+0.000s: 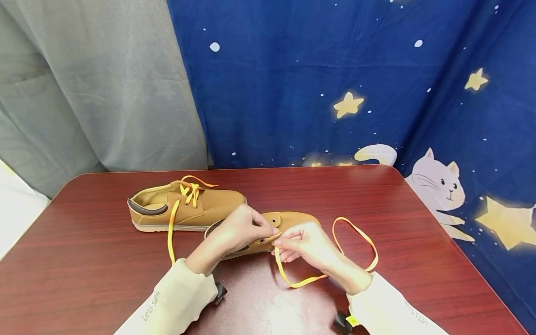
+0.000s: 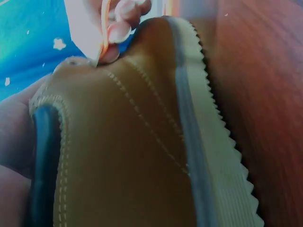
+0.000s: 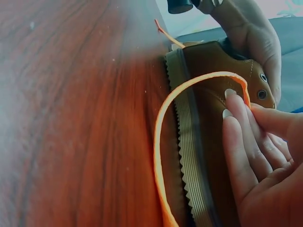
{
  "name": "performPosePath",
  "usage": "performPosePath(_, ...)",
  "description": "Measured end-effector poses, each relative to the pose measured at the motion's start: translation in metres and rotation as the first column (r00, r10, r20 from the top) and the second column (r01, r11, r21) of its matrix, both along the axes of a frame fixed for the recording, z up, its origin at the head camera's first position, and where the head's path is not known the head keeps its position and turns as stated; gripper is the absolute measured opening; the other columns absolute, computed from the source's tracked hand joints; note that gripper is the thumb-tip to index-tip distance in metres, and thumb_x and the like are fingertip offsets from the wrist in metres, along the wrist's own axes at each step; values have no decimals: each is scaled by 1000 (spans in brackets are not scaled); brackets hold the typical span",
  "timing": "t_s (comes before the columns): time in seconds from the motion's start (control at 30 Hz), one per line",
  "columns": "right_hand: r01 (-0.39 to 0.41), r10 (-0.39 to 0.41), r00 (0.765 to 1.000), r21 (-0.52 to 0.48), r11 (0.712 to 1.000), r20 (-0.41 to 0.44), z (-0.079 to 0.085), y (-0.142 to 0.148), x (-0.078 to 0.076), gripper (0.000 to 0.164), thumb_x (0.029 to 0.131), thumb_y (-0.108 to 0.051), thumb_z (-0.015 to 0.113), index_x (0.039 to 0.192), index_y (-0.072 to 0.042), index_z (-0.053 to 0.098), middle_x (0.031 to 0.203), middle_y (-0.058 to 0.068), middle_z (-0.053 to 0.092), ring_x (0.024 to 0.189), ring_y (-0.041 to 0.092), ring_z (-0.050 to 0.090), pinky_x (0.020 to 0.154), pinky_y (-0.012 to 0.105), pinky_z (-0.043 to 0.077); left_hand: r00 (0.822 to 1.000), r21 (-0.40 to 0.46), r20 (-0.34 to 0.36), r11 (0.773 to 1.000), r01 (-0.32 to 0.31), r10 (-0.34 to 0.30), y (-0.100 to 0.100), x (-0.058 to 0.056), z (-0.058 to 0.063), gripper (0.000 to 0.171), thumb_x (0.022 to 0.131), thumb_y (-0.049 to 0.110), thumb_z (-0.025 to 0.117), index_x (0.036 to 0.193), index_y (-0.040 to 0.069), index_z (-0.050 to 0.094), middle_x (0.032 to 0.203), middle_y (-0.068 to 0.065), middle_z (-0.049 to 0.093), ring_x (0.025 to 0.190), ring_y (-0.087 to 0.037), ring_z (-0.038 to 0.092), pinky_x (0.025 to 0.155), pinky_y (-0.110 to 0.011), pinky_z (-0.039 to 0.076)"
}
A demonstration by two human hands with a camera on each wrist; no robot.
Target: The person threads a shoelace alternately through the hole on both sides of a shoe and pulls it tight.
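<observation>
A tan shoe [image 1: 299, 219] lies in front of me with its toe to the right; eyelets show on its flaps. My left hand [image 1: 240, 230] reaches over the opening and pinches the edge of the near eyelet flap [image 1: 263, 241]. Just right of it, my right hand [image 1: 307, 244] pinches an orange shoelace [image 1: 307, 280] close against that flap. In the right wrist view the shoelace [image 3: 158, 142] arches from thumb and fingers over the sole's edge to the table. The lace's tip is hidden by the fingers.
Behind on the left stands a matching tan shoe [image 1: 222, 202], laced with orange lace [image 1: 192, 191]; one loose lace end [image 1: 170, 232] hangs forward over the table. The reddish-brown tabletop [image 1: 83, 260] ends at a curtain [image 1: 272, 93] at the back.
</observation>
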State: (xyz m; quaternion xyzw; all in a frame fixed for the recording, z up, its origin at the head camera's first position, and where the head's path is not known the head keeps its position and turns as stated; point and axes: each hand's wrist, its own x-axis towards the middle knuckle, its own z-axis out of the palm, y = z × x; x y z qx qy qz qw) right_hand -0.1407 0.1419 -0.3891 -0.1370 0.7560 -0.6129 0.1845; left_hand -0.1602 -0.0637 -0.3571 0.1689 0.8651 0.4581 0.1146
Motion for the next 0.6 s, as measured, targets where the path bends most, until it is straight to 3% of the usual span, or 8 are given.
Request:
performPosePath(0.13, 28, -27, 999, 52, 998, -32, 1, 2, -2, 27, 89, -20, 77, 97, 5, 76, 78, 11, 77, 66, 13, 74, 66, 33, 62, 994, -2, -95, 998, -60, 60, 5, 4, 0, 11, 83, 21, 77, 73, 18, 80, 72, 8, 74, 67, -3, 57, 62, -21, 46)
performPosePath(0.27, 100, -84, 989, 134, 986, -124, 4, 6, -3, 24, 83, -27, 83, 91, -5, 77, 77, 8, 77, 66, 16, 73, 63, 34, 61, 981, 1, -149, 992, -124, 123, 8, 5, -1, 15, 88, 22, 75, 75, 17, 78, 71, 7, 70, 62, -5, 54, 58, -22, 43)
performPosePath(0.33, 134, -107, 978, 148, 980, -177, 6, 8, -3, 22, 82, -24, 84, 94, -8, 75, 83, 8, 77, 69, 15, 72, 62, 34, 60, 980, 1, -148, 991, -134, 133, 9, 5, 0, 15, 91, 22, 72, 78, 15, 76, 67, 7, 65, 59, -5, 49, 55, -22, 40)
performPosePath(0.47, 128, -88, 965, 150, 980, -246, 7, 8, -3, 22, 85, -16, 79, 105, -9, 73, 96, 11, 76, 78, 11, 71, 64, 30, 60, 984, 12, -116, 991, -133, 133, 7, 5, 2, 15, 95, 22, 68, 85, 12, 73, 59, 7, 55, 53, -6, 40, 50, -23, 32)
performPosePath(0.6, 111, -55, 951, 171, 979, -303, 6, 6, -4, 17, 88, -14, 77, 104, -9, 75, 89, 11, 77, 74, 9, 71, 63, 26, 59, 982, 106, -87, 982, -159, 168, 4, 4, 3, 18, 97, 23, 66, 87, 9, 73, 63, 2, 68, 55, -3, 47, 50, -22, 32)
